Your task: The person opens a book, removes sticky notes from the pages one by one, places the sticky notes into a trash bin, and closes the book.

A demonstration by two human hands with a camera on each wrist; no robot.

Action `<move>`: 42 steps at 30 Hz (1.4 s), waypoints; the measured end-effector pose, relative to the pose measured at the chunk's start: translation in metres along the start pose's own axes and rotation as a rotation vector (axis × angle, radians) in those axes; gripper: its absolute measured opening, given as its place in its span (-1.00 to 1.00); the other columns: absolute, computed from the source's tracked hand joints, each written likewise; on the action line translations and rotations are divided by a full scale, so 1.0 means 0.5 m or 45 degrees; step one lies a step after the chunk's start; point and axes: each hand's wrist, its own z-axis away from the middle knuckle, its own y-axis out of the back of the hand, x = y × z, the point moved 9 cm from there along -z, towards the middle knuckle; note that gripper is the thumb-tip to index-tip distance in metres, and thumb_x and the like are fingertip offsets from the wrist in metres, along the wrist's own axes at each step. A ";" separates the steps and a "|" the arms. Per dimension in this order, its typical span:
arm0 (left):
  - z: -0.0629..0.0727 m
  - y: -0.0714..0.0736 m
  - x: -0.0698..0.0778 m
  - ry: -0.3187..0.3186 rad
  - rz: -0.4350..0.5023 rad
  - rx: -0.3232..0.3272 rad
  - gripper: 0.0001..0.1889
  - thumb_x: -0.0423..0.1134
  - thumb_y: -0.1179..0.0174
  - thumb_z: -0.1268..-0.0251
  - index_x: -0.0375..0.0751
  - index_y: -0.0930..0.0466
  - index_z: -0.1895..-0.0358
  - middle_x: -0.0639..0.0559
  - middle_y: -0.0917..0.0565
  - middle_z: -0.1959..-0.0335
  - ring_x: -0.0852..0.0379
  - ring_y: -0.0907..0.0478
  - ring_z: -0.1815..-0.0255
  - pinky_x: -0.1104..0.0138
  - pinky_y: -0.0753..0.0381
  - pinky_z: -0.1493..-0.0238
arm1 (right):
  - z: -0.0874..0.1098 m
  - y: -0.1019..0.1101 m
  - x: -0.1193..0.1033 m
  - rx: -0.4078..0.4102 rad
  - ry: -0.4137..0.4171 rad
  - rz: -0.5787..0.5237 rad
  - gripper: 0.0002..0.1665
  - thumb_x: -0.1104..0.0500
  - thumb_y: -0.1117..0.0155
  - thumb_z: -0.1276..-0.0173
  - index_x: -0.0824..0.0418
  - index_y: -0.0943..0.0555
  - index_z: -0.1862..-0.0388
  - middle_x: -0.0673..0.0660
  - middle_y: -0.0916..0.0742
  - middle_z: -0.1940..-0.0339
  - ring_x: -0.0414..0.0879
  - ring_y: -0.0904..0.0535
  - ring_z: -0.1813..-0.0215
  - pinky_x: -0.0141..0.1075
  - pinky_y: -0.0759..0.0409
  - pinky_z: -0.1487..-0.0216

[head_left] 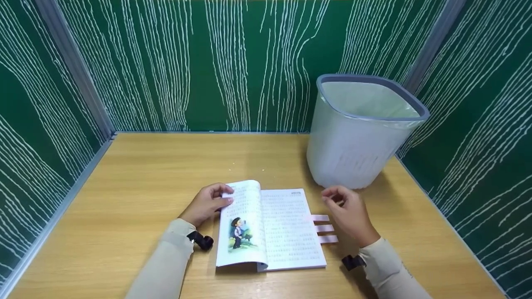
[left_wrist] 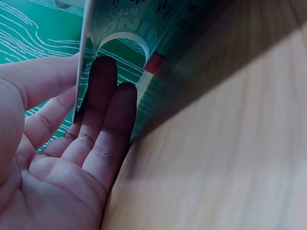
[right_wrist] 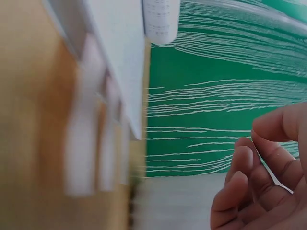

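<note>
An open book (head_left: 293, 232) lies on the table, its left leaves raised and bowed at the spine. With the thumb in front and some fingers behind, my left hand (head_left: 208, 203) holds the upper outer edge of those leaves. Printed text and a picture of a standing figure show on the left page. In the left wrist view, the fingers reach under the book's cover (left_wrist: 129, 24). Several pale paper tabs (head_left: 324, 228) stick out from the right edge. Beside them hovers my right hand (head_left: 347, 211), loosely curled, with nothing visible between its fingers.
A white bin (head_left: 349, 149) with a grey rim and a clear liner stands at the back right, just beyond the right hand. Green panels (head_left: 270, 66) with white wavy lines enclose the wooden table (head_left: 158, 166). Tiny white specks lie behind the book.
</note>
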 end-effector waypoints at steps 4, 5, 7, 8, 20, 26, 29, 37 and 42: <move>0.004 0.003 -0.001 0.005 -0.011 0.008 -0.67 -0.34 -0.38 -0.34 -0.32 -0.58 -0.11 -0.09 -0.63 0.08 0.05 -0.63 0.10 0.27 -0.74 0.09 | 0.020 -0.022 0.047 -0.059 -0.131 -0.018 -0.88 0.26 -0.38 -0.39 0.27 -0.73 0.14 0.09 -0.78 0.23 0.01 -0.64 0.15 -0.37 -0.62 0.19; 0.005 0.005 0.000 0.004 -0.011 0.013 -0.67 -0.35 -0.38 -0.34 -0.32 -0.58 -0.11 -0.09 -0.63 0.08 0.05 -0.63 0.11 0.27 -0.75 0.09 | 0.023 -0.026 0.059 -0.072 -0.163 -0.018 -0.87 0.26 -0.38 -0.39 0.27 -0.73 0.13 0.09 -0.78 0.20 0.00 -0.64 0.12 -0.38 -0.61 0.15; 0.004 0.006 0.002 0.000 -0.015 0.015 -0.67 -0.34 -0.38 -0.34 -0.32 -0.59 -0.11 -0.10 -0.63 0.08 0.05 -0.63 0.11 0.27 -0.74 0.09 | 0.027 -0.031 0.082 -0.090 -0.218 -0.026 -0.85 0.26 -0.39 -0.39 0.27 -0.73 0.11 0.10 -0.78 0.17 -0.04 -0.63 0.08 -0.42 -0.60 0.09; 0.004 0.006 0.003 -0.001 -0.016 0.015 -0.67 -0.34 -0.38 -0.34 -0.31 -0.59 -0.11 -0.10 -0.64 0.08 0.04 -0.63 0.10 0.26 -0.74 0.09 | 0.028 -0.032 0.093 -0.097 -0.243 -0.035 -0.84 0.26 -0.40 -0.38 0.28 -0.73 0.10 0.12 -0.78 0.15 -0.06 -0.63 0.07 -0.43 -0.59 0.06; 0.005 -0.004 -0.001 0.006 0.005 0.007 -0.69 -0.36 -0.37 -0.35 -0.31 -0.59 -0.10 -0.07 -0.63 0.12 0.07 -0.63 0.14 0.29 -0.73 0.13 | 0.048 -0.059 0.138 -0.275 -0.371 -0.139 -0.72 0.33 -0.43 -0.30 0.34 -0.70 0.00 0.25 -0.76 0.06 -0.05 -0.64 0.04 -0.43 -0.60 0.03; -0.001 -0.002 -0.003 0.003 -0.007 0.010 -0.67 -0.34 -0.39 -0.34 -0.33 -0.59 -0.10 -0.07 -0.63 0.12 0.07 -0.61 0.13 0.31 -0.73 0.13 | 0.043 -0.062 0.146 -0.323 -0.353 -0.054 -0.73 0.33 -0.45 -0.27 0.24 -0.73 0.04 0.15 -0.77 0.09 -0.04 -0.62 0.05 -0.40 -0.59 0.01; -0.002 -0.002 0.001 0.004 -0.004 0.008 -0.67 -0.35 -0.38 -0.34 -0.33 -0.58 -0.10 -0.07 -0.62 0.12 0.07 -0.61 0.12 0.30 -0.73 0.13 | 0.040 -0.064 0.148 -0.342 -0.348 -0.032 -0.73 0.33 -0.45 -0.26 0.23 -0.73 0.05 0.12 -0.78 0.11 -0.04 -0.62 0.06 -0.38 -0.59 0.01; -0.001 -0.002 0.003 -0.002 -0.010 0.005 -0.68 -0.36 -0.37 -0.34 -0.33 -0.58 -0.11 -0.09 -0.63 0.11 0.05 -0.63 0.12 0.28 -0.75 0.12 | 0.043 -0.066 0.150 -0.386 -0.356 -0.037 -0.75 0.32 -0.46 -0.25 0.19 -0.74 0.08 0.11 -0.78 0.13 -0.04 -0.62 0.07 -0.37 -0.58 0.02; 0.001 -0.003 0.004 -0.003 -0.036 0.013 -0.68 -0.35 -0.38 -0.34 -0.31 -0.60 -0.10 -0.06 -0.63 0.13 0.07 -0.61 0.15 0.32 -0.72 0.17 | 0.043 -0.062 0.150 -0.384 -0.342 0.006 -0.76 0.34 -0.45 -0.24 0.16 -0.76 0.11 0.10 -0.78 0.16 -0.05 -0.60 0.10 -0.37 -0.56 0.05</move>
